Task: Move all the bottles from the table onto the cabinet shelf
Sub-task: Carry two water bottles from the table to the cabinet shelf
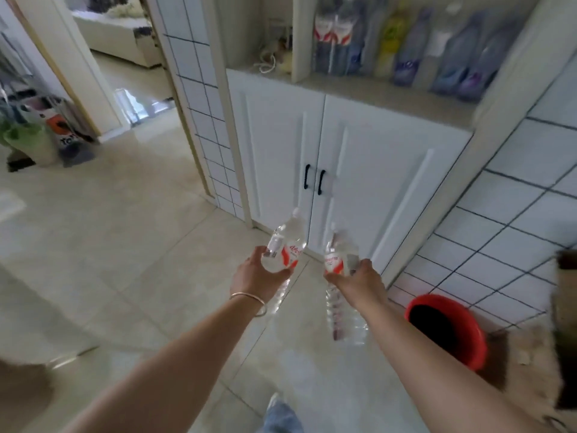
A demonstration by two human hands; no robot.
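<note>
My left hand [254, 276] grips a clear water bottle [285, 245] with a red and white label, its cap pointing up and away. My right hand [359, 281] grips a second clear water bottle [335, 260] with the same label; its lower body hangs below my wrist. Both hands are held out in front of the white cabinet [343, 170], below its open shelf [390, 98]. On that shelf stand several bottles [406, 48], clear, yellow and blue, lined up along the back.
The cabinet has two shut doors with black handles [313, 179]. A red bucket [446, 329] stands on the floor at the right, by the tiled wall [499, 229]. An open doorway [125, 73] lies at the left. Bags [46, 135] sit at the far left.
</note>
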